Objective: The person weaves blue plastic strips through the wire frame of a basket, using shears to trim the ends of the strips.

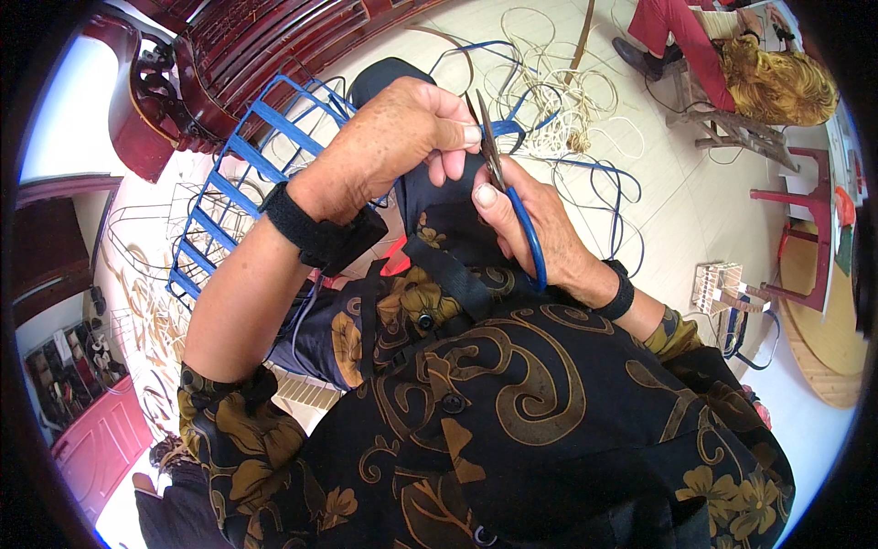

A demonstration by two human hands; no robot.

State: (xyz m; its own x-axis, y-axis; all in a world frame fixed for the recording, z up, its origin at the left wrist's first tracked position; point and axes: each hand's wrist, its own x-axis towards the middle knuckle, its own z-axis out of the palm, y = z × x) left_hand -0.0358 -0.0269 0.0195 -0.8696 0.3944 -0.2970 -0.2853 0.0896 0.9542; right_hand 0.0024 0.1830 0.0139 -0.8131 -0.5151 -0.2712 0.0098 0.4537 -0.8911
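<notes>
My right hand (540,220) is wrapped round the blue handles of a pair of scissors (527,229). Their blades point up and stand slightly apart, beside my left fingertips. With thumb and fingers pinched together, my left hand (407,123) grips a blue strip (501,128), which passes at the blades; I cannot tell whether they touch it. Under my left forearm, a rack-like wire frame (215,188) leans by my lap, its bars partly wound in blue. Part of it is hidden behind my arm.
Loose cream cord (572,105) lies tangled on the tiled floor, with blue strips (622,192) looping nearby. A dark red wooden bench (274,50) stands at the far left. Another person (681,37) sits at the far right. A small woven basket (718,285) is on the right.
</notes>
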